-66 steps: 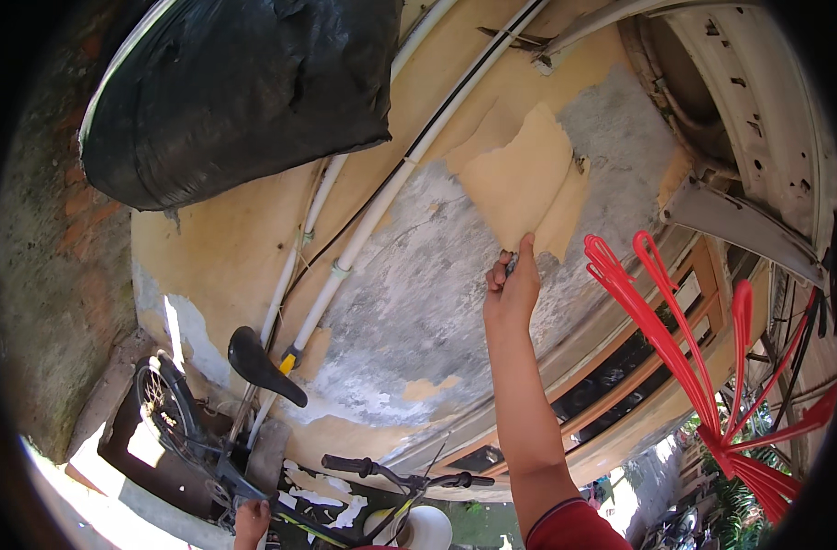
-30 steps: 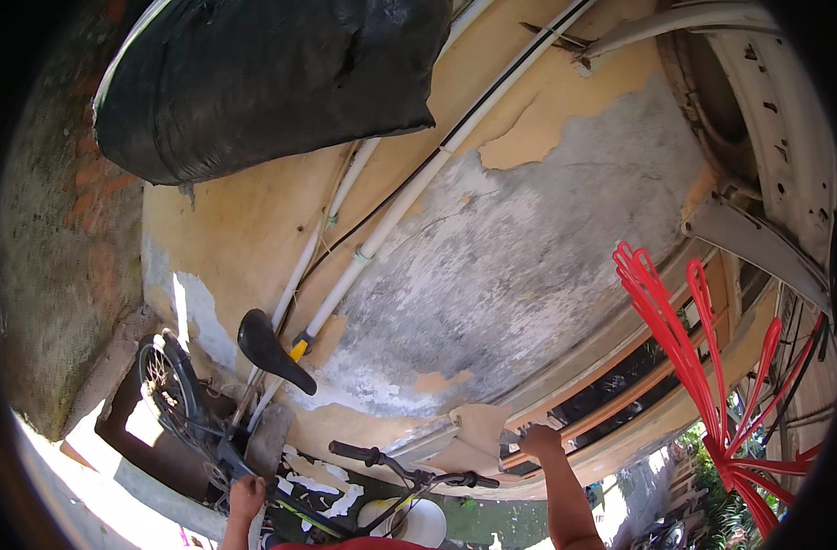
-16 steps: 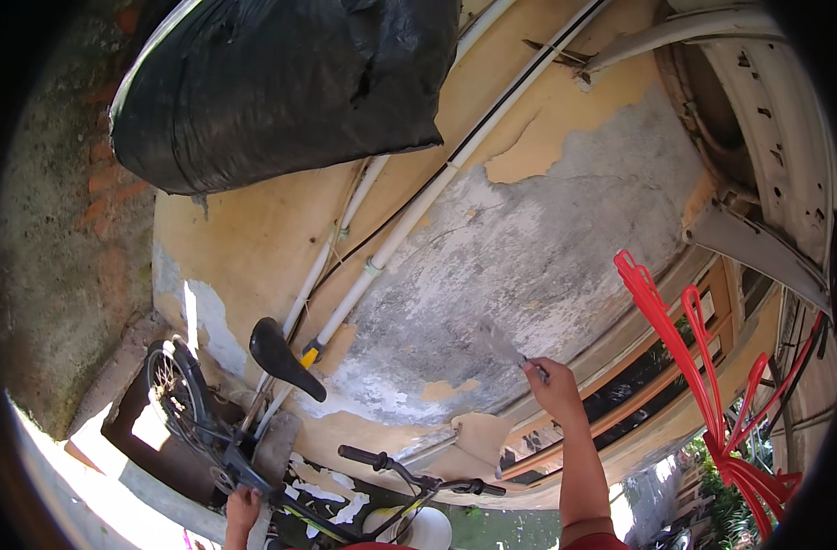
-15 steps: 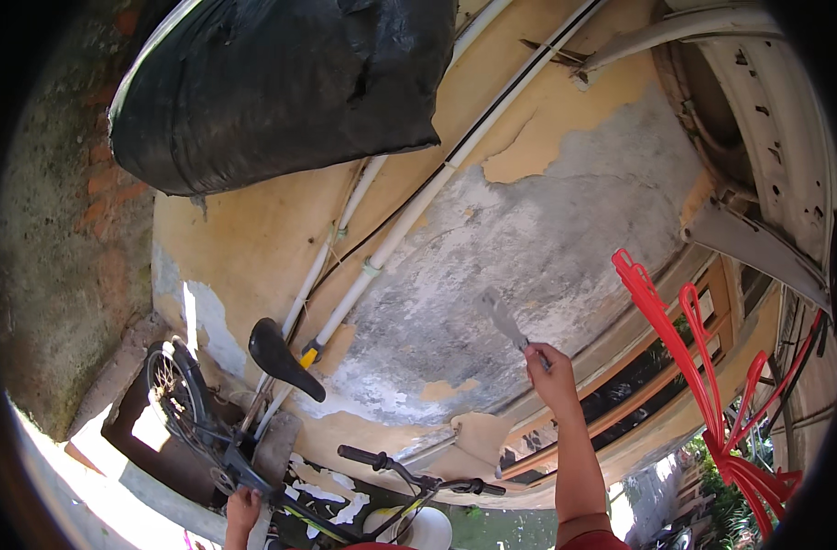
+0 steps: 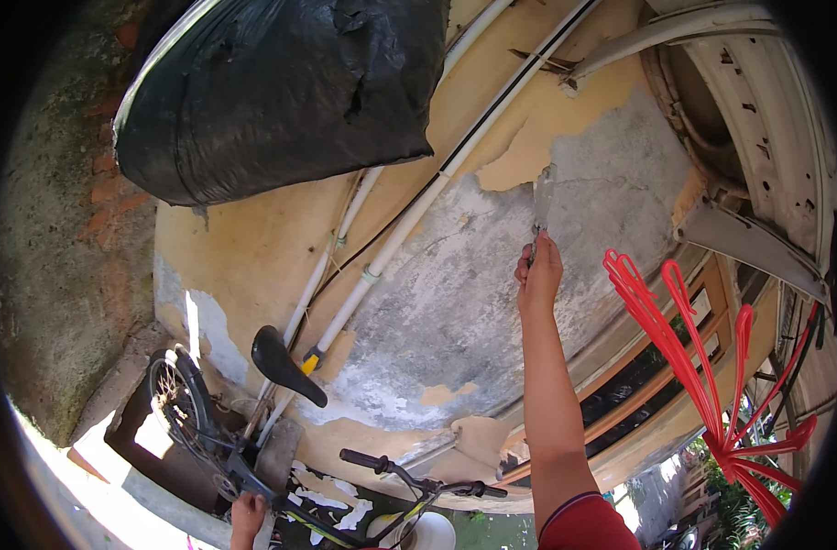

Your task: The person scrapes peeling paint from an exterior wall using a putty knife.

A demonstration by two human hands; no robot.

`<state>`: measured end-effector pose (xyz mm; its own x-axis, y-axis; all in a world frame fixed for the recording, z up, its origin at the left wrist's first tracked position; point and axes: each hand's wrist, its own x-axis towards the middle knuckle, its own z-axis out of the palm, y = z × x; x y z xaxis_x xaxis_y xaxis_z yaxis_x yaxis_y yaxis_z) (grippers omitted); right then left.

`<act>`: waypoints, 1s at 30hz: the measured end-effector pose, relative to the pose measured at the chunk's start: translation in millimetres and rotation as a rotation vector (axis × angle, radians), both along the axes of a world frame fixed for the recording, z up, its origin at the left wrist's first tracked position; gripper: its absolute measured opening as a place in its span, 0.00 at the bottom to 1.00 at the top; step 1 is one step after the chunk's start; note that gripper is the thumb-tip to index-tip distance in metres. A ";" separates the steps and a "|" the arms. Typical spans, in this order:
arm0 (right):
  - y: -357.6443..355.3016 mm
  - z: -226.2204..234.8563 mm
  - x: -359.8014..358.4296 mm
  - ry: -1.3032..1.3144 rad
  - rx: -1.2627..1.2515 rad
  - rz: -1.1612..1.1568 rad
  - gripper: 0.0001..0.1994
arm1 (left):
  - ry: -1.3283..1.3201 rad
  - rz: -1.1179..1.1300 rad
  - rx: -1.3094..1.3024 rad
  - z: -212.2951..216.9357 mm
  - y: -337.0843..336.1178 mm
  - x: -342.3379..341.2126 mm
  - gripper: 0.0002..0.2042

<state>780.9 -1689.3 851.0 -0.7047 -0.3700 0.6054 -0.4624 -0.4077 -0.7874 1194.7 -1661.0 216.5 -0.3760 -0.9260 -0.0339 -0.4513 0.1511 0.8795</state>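
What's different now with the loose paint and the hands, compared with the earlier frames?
The loose flap is gone from up high; a paint sheet now sits low, below the bare grey patch. The right hand dropped, then rose again gripping the scraper, its blade now by the remaining upper paint edge. The left hand stayed low by the bicycle.

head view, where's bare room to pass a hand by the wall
The rough grey plaster patch between the long white pipe and the right hand with its flat metal scraper looks free. Crowded: below, around the black bicycle saddle and black curved handlebar; and right, behind the red loops.
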 end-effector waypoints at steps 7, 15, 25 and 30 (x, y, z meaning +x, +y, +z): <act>-30.3 55.2 18.2 0.010 -0.027 0.010 0.13 | 0.034 0.071 -0.068 -18.6 2.0 13.1 0.14; -42.1 84.1 16.4 0.083 -0.036 -0.019 0.13 | 0.106 0.054 0.138 -34.9 -8.6 0.5 0.12; -42.0 69.1 15.5 0.129 0.064 -0.018 0.11 | 0.112 0.074 0.126 -37.6 -10.7 -1.7 0.12; -49.7 97.5 23.1 0.077 0.130 -0.020 0.16 | 0.017 0.053 -0.031 -44.8 -12.6 0.2 0.14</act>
